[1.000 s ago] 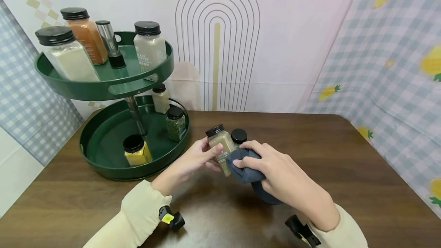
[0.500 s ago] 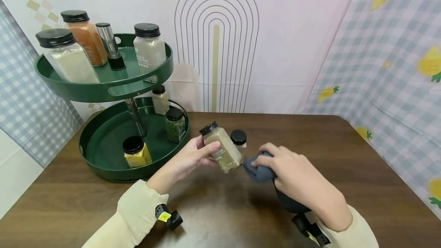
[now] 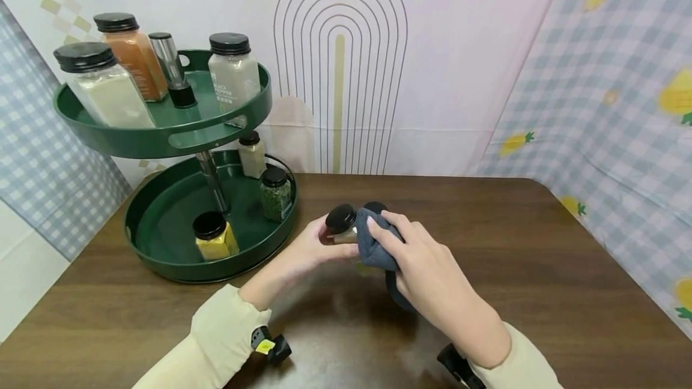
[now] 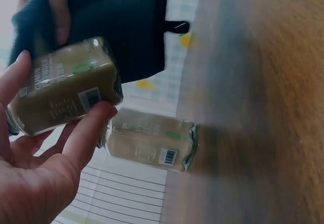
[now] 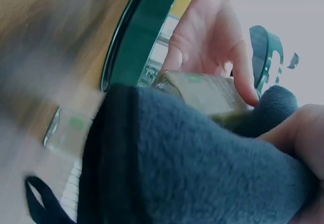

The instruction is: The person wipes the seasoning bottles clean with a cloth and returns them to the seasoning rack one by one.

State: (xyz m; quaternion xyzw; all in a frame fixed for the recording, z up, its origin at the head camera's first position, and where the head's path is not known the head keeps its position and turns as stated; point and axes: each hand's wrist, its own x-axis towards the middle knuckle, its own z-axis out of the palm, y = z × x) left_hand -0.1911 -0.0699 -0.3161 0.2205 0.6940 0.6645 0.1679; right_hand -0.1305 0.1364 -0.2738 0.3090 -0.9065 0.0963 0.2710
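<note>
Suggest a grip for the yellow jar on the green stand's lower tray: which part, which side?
I'd pinch the round black lid, coming from the person's side: the yellow jar stands upright near the front of the lower tray, lid uppermost, and the upper tray probably crowds a straight-down approach.

In the head view we lose most of the held jar [image 3: 342, 223] behind the cloth [image 3: 375, 245] and the left hand [image 3: 313, 251]. The rear jar [image 4: 147, 138] shows us only its black lid [image 3: 374, 206] there. From the left wrist, the small print [image 4: 66, 105] is too blurred for us to read, and the right hand [image 3: 432, 275] is cut off. From the right wrist, we find the desk [image 5: 50, 47] smeared.
</note>
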